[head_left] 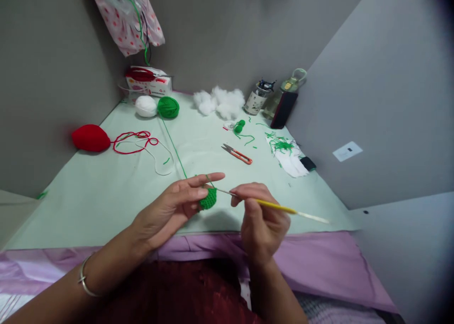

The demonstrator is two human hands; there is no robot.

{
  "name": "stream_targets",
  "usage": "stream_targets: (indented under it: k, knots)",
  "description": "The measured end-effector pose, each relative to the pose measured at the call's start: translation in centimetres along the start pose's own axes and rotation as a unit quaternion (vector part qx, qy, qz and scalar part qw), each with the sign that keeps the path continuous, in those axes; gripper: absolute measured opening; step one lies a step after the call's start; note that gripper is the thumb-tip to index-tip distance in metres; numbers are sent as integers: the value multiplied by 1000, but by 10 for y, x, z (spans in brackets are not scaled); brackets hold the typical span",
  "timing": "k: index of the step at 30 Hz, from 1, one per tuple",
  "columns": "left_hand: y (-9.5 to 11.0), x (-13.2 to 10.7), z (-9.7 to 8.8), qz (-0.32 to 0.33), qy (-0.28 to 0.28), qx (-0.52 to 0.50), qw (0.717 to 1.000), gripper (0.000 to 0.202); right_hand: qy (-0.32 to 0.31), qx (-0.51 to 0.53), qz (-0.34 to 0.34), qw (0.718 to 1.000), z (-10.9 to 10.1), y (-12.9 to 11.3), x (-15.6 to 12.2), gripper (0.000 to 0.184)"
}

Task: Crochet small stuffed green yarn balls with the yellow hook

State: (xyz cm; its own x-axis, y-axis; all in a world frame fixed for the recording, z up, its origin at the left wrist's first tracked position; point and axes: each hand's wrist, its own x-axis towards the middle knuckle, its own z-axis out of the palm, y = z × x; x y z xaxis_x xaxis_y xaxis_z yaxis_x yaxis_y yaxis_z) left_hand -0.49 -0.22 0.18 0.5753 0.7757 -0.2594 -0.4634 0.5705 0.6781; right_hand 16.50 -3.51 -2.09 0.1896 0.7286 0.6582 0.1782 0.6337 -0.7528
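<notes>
Green crochet piece (209,199) is sm., w/ a rounded lower edge & rows of tight, bumpy stitches; it's in my L hand (175,201), above the near part of the pale green tabletop (202,156), approx. mid-view. Yarn looks matte & soft; a thin green strand (173,146) runs from the round green yarn ball (168,107) at the back toward my L fingers. Next to that ball sits a white yarn ball (145,106); over to the L, a red yarn bundle (91,138), smooth & plump w/ loose loops. White fiberfill (227,104) at the back is fluffy, in lumpy tufts. Thread snips (237,154) = orange handle, pointed metal blades. Green yarn scraps (282,145), thin & tangled, lie on crumpled white tissue (294,167) to the R. Lilac cloth (319,253) hangs in soft folds at the near edge.

L hand: thumb & fingers pinching the piece, index stretched out straight w/ yarn over it. R hand (264,215): fingers curled in, pinching the crochet hook (276,206) pencil-style, yellow grip, slim metal shaft, its tip at the piece's upper R edge.
</notes>
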Motion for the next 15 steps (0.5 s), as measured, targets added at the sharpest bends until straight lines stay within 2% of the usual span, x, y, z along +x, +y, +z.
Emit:
stream_targets:
  k: [2,4,7,10,15]
  knots:
    - [1,0,-1,16,-3,9,1000,41,13,118,81,990,1,-1,4,20]
    - [0,-1,-1,29,-12,31,999,40,-11,181,123,976,3,1,4,18]
    - [-4,-3,0,40,-25,65,997,47,-38,182,128,974,7,3,1,15]
    - [-6,-2,1,41,-30,71,996,54,-36,178,127,975,8,4,-1,15]
    - [-2,1,2,22,-61,22,998,51,5,249,200,948,5,3,4,16]
